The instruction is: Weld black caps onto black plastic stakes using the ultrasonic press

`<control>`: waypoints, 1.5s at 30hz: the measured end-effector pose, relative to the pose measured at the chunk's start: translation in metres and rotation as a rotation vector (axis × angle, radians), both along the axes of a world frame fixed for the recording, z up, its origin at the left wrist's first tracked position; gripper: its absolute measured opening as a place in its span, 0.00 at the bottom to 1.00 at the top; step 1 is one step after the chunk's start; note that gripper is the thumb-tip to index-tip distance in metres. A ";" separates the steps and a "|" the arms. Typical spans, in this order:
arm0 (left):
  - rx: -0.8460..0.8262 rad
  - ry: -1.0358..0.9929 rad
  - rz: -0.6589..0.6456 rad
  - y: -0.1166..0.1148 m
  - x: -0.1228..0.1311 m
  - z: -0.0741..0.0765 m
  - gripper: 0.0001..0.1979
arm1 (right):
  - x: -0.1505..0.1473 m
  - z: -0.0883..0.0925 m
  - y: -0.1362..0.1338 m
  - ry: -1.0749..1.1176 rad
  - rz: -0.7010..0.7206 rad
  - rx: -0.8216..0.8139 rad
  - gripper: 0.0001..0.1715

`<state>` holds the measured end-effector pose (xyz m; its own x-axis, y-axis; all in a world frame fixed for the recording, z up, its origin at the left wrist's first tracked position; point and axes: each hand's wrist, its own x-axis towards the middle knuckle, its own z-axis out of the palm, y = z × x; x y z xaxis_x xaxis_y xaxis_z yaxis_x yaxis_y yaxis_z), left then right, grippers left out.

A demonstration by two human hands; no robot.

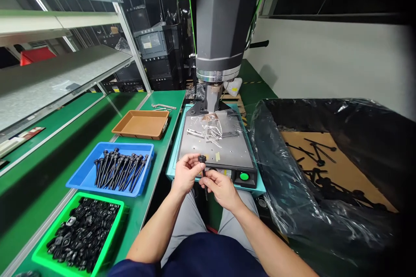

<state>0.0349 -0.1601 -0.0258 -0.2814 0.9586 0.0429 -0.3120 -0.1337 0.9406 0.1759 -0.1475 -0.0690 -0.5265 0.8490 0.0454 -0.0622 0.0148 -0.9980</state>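
My left hand and my right hand meet in front of the machine's base and together pinch one slim black pin-shaped part held upright; its round head is at the left fingertips, and the shaft runs down past the right fingers. Both hands hover just before the grey work plate of the press, under its large grey head. A blue tray of several matching black pins lies to my left. Nearer me, a green tray holds a heap of small black caps.
An empty brown tray sits further back on the green bench. A green button is on the machine's front. To the right, a plastic-lined cardboard box holds several black parts. Metal shelving stands on the left.
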 end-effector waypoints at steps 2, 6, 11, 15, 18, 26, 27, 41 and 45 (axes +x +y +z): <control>-0.001 0.005 0.008 -0.001 0.000 0.000 0.21 | -0.001 -0.002 -0.001 0.018 -0.001 -0.017 0.15; -0.012 -0.009 0.002 -0.002 -0.001 -0.001 0.22 | -0.003 -0.003 -0.002 0.039 -0.014 -0.035 0.16; -0.023 -0.027 -0.010 -0.004 -0.003 -0.004 0.22 | -0.005 0.001 -0.005 0.012 -0.038 -0.048 0.17; -0.027 -0.037 -0.024 -0.007 -0.005 -0.004 0.22 | -0.010 0.004 -0.006 -0.030 -0.110 0.001 0.18; -0.038 -0.019 -0.021 -0.009 -0.009 -0.004 0.22 | -0.014 0.004 -0.006 -0.058 -0.145 0.071 0.17; -0.064 0.001 -0.016 -0.032 -0.021 -0.018 0.17 | -0.039 -0.005 -0.012 -0.220 -0.201 0.286 0.16; -0.067 0.015 0.001 -0.036 -0.024 -0.020 0.17 | -0.044 -0.007 -0.014 -0.238 -0.189 0.305 0.16; -0.629 1.234 0.575 -0.061 -0.239 0.031 0.13 | -0.040 -0.023 -0.020 -0.127 0.050 -0.001 0.27; -0.868 1.343 0.466 -0.051 -0.266 0.006 0.09 | 0.009 -0.023 -0.018 -0.203 -0.075 -0.064 0.27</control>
